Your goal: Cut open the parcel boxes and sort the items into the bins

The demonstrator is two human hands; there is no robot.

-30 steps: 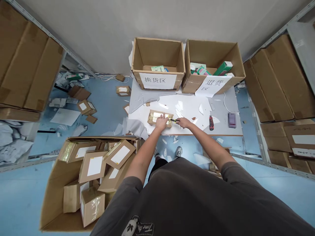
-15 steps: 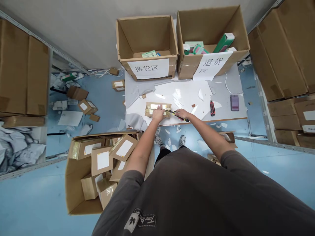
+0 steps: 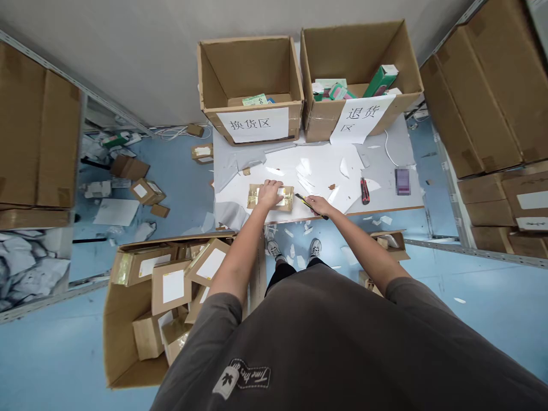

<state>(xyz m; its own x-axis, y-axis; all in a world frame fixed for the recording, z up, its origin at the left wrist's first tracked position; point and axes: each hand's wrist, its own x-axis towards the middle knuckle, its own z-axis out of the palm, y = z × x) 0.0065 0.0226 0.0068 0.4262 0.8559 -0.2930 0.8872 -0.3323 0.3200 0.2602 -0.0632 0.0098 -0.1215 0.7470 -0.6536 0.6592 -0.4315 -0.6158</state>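
A small taped cardboard box (image 3: 287, 198) lies on the white table (image 3: 327, 154) near its front edge. Across the top of this box rests my left hand (image 3: 269, 194), its fingers bent over the box and gripping it. My right hand (image 3: 318, 205), just right of the box, is closed around a black and yellow utility knife (image 3: 305, 201). The knife's tip points up and left, a little apart from the box. Farther right on the table lies a red and black cutter (image 3: 365, 191).
Two open cartons (image 3: 252, 65) (image 3: 357, 48) with paper signs stand at the table's back. A large carton (image 3: 122, 337) full of small boxes is at lower left. Paper scraps litter table and floor. Shelves with boxes (image 3: 475, 103) flank both sides.
My right hand has drawn the knife away from the box. My left hand now lies flatter over the box, its fingers farther across the top. The whole view has shifted slightly.
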